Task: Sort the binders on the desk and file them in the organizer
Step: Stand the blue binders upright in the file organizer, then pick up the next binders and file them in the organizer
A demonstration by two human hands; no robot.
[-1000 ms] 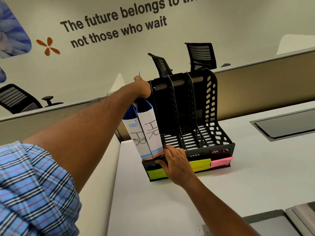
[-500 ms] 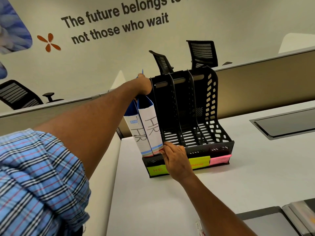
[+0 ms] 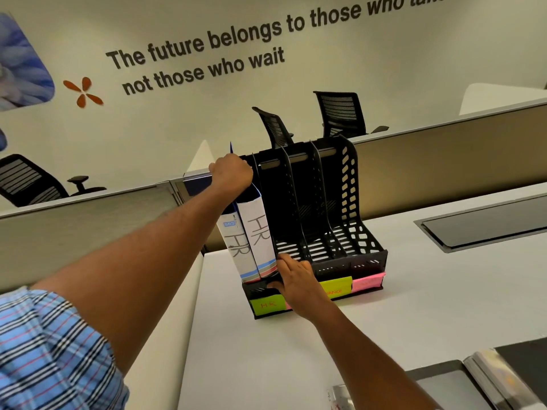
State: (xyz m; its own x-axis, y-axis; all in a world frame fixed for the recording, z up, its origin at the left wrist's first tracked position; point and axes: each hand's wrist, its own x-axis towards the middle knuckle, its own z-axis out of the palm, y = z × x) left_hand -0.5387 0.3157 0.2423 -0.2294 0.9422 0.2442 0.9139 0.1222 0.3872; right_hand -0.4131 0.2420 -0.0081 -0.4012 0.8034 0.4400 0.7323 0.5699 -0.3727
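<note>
Two binders (image 3: 258, 232), white spines each hand-lettered "HR", stand side by side, tilted a little, in the leftmost slot of one black plastic organizer (image 3: 350, 202) at centre frame. The organizer has four slots; the other three show their slatted floors. Left hand (image 3: 232, 176) is at the top of the binders, fingers curled down over their upper edges in a grip; whether it holds one or both cannot be told. Right hand (image 3: 296, 279) is at the organizer's front lip, fingers mostly straight and touching the foot of the right-hand spine. Three sticky labels are on the front: two yellow-green (image 3: 268, 305) (image 3: 336, 289), one pink (image 3: 368, 282). The organizer sits on a white desk (image 3: 414, 315). One plaid sleeve (image 3: 44, 350) is at lower left. Three black office chairs: one at far left (image 3: 26, 179), two beyond the partition (image 3: 275, 125) (image 3: 340, 112).
</note>
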